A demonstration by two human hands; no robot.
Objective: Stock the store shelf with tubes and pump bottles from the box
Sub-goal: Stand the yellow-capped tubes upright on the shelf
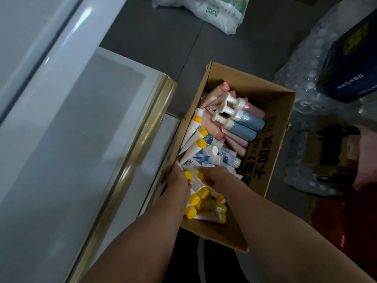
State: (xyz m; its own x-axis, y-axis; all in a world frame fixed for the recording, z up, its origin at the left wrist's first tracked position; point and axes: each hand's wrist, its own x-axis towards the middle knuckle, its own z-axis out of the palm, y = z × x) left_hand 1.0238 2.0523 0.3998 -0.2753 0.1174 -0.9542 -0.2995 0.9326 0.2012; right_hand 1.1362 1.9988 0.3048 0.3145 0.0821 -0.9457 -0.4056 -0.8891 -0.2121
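Note:
An open cardboard box (pixel 271 127) stands on the floor beside a white shelf with a gold edge (pixel 142 127). It holds white tubes with yellow caps (pixel 196 122), blue-and-white tubes (pixel 222 158), pink tubes (pixel 219 90) and blue and pink pump bottles (pixel 244 123) with white pump heads. Both my hands are inside the box's near end. My left hand (pixel 180 181) grips yellow-capped tubes (pixel 188 175) against the box's left wall. My right hand (pixel 217 178) curls over a bunch of yellow-capped tubes (pixel 204 193); its fingertips are hidden.
The grey floor carries a white plastic bag (pixel 220 11) at the top, shrink-wrapped bottle packs (pixel 302 78) and a dark blue carton (pixel 355 64) at the right, and a brown box with a black bag (pixel 332 148). A red object (pixel 346 225) lies at the lower right.

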